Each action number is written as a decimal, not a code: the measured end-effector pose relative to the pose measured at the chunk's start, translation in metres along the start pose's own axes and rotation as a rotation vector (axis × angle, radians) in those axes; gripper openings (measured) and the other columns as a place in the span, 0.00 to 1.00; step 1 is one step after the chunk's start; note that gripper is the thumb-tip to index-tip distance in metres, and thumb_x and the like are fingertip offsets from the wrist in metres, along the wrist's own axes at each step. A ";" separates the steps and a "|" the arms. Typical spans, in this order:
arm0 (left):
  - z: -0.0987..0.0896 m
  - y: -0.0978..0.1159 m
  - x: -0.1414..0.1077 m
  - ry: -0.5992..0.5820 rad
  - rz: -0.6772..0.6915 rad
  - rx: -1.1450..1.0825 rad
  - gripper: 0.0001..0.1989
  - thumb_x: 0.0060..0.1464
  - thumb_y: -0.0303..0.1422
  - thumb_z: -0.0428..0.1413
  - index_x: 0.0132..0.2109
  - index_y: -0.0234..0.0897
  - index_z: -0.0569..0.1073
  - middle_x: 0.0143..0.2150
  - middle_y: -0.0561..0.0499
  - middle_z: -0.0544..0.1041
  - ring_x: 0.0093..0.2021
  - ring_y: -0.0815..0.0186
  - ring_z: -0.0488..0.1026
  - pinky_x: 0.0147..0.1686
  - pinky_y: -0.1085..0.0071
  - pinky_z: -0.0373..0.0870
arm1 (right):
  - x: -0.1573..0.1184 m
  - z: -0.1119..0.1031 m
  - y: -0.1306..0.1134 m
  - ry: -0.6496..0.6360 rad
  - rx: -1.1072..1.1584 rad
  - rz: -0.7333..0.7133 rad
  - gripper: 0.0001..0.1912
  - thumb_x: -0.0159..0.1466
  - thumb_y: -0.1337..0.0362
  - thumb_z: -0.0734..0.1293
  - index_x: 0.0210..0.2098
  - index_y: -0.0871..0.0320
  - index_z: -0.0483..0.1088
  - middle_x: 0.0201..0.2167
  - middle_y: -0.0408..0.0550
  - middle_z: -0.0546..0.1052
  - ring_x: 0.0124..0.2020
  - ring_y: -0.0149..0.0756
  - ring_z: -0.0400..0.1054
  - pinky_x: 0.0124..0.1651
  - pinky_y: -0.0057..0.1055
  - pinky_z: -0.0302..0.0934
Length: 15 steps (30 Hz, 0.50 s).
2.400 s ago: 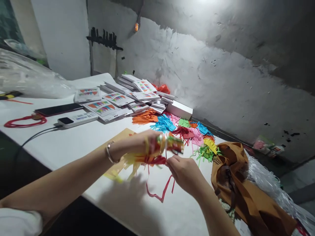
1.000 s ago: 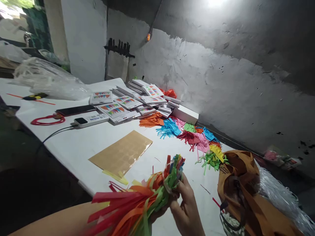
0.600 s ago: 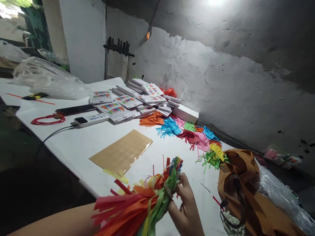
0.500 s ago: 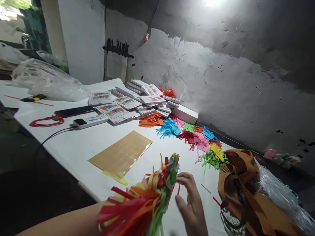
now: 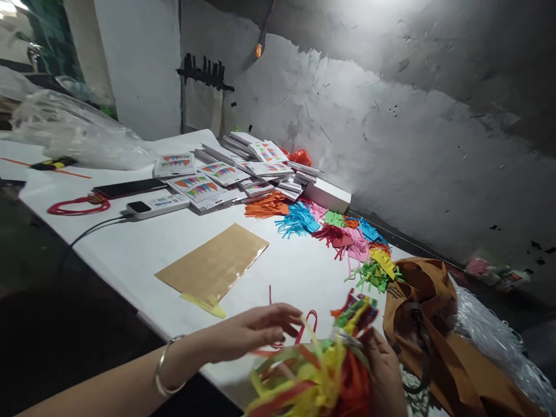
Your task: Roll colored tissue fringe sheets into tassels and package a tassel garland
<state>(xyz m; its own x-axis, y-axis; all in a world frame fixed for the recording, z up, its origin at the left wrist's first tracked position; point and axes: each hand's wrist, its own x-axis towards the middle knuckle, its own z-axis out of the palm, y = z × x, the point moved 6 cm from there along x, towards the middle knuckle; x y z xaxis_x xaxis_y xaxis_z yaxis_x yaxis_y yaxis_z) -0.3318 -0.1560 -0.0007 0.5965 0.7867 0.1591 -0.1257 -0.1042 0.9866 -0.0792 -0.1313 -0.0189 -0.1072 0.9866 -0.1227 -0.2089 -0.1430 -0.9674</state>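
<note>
My right hand (image 5: 384,368) is closed round the upper part of a bundle of multicoloured paper fringe (image 5: 334,373), bound near its top by a pale tie. Its loose strips hang down toward me, blurred by motion. My left hand (image 5: 263,325), a silver bangle at the wrist, hovers left of the bundle. Its fingers are stretched out, their tips close to a loose yellow strip; contact I cannot tell. On the table just behind lies a looped red string (image 5: 311,319).
Fringed paper pieces (image 5: 304,220) in several colours line the wall side, beside packets of printed cards (image 5: 200,191). A brown sheet (image 5: 215,260) lies mid-table. A phone (image 5: 130,188), white device (image 5: 158,205) and red cord (image 5: 78,205) sit left; a brown bag (image 5: 421,301) stands right.
The fringe bundle has moved right and is now in my right hand, which was open beside it. My left hand has come out from behind the strips, fingers extended.
</note>
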 end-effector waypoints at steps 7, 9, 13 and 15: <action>-0.015 -0.036 0.007 0.115 -0.083 0.861 0.21 0.61 0.36 0.57 0.61 0.44 0.69 0.58 0.43 0.70 0.40 0.62 0.75 0.43 0.66 0.72 | 0.035 -0.117 -0.002 0.211 -0.742 0.004 0.43 0.45 0.32 0.71 0.46 0.62 0.78 0.45 0.60 0.81 0.50 0.58 0.75 0.54 0.48 0.69; 0.006 -0.053 0.022 0.044 -0.066 1.010 0.29 0.55 0.31 0.61 0.63 0.45 0.66 0.62 0.40 0.67 0.41 0.59 0.76 0.41 0.66 0.73 | 0.038 -0.127 -0.001 0.297 -0.865 -0.042 0.47 0.42 0.33 0.72 0.47 0.65 0.76 0.52 0.66 0.77 0.57 0.64 0.69 0.62 0.54 0.59; 0.033 -0.078 0.054 -0.078 0.025 1.103 0.11 0.54 0.18 0.55 0.40 0.37 0.75 0.44 0.44 0.76 0.37 0.60 0.75 0.35 0.70 0.71 | 0.013 -0.115 -0.005 0.327 -1.051 -0.244 0.40 0.55 0.35 0.66 0.55 0.58 0.72 0.59 0.58 0.73 0.60 0.58 0.67 0.63 0.52 0.59; 0.033 -0.079 0.061 -0.083 0.053 1.075 0.09 0.54 0.18 0.55 0.32 0.37 0.71 0.36 0.48 0.75 0.35 0.61 0.73 0.33 0.71 0.69 | -0.012 -0.097 -0.011 0.365 -1.127 -0.430 0.33 0.64 0.37 0.61 0.54 0.55 0.72 0.55 0.58 0.75 0.54 0.56 0.71 0.57 0.50 0.65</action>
<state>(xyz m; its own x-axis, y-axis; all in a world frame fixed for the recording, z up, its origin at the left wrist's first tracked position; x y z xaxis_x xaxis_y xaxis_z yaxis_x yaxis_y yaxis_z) -0.2597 -0.1200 -0.0673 0.6679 0.7257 0.1648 0.5847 -0.6488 0.4870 0.0184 -0.1345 -0.0284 0.0756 0.9267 0.3682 0.8026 0.1626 -0.5740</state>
